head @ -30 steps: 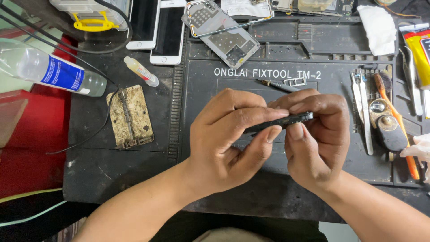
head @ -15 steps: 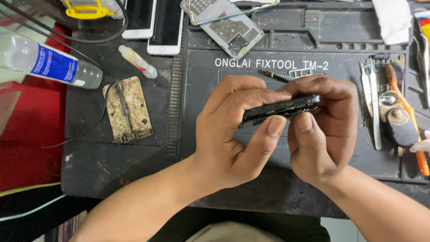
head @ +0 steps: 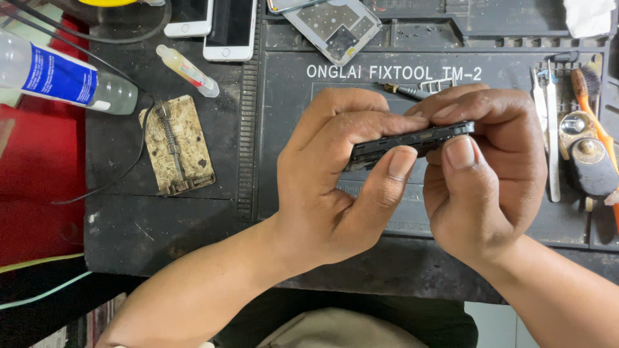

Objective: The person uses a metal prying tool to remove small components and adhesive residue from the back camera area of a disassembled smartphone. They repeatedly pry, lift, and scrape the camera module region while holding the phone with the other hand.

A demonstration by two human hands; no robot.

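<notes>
Both of my hands hold a thin black phone (head: 412,142) edge-on above a dark repair mat (head: 290,129). My left hand (head: 342,180) grips its left half, thumb pressing the near edge and fingers curled over the top. On the right half my right hand (head: 490,174) pinches it between thumb and fingers. Most of the phone is hidden by my fingers. A small screwdriver (head: 403,90) lies on the mat just behind my hands.
A worn metal board holder (head: 177,145) lies left on the mat, a small glue tube (head: 187,69) and a clear bottle (head: 61,77) beyond it. Two white phones (head: 213,19) and an open phone frame (head: 335,26) lie at the back. Tweezers (head: 551,129) and brushes (head: 590,109) fill the right tray.
My hands have tilted the phone and raised it a little; more of its edge shows between my thumbs. The view has shifted down slightly.
</notes>
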